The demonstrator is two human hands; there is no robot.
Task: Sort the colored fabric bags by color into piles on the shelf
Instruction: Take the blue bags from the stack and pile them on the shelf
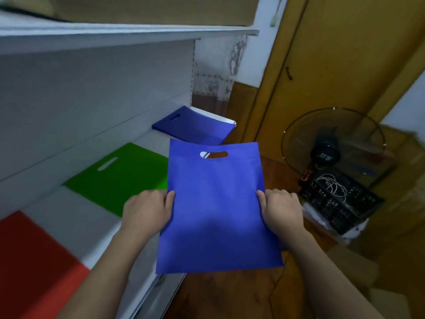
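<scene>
A flat blue fabric bag [216, 210] with a cut-out handle is held in the air in front of the white shelf [76, 215]. My left hand [147, 210] grips its left edge, thumb on top. My right hand [281, 210] grips its right edge the same way. On the shelf lie a blue pile [195, 126] at the far end, a green bag [119, 178] in the middle and a red bag [34, 265] nearest me. The held bag hangs over the shelf's front edge, just short of the blue pile.
An upper shelf board [128, 35] overhangs the piles. To the right, on the wooden floor, stand a fan [331, 146] and a black crate [340, 199] with white cables. A yellow wooden door [345, 61] is behind them.
</scene>
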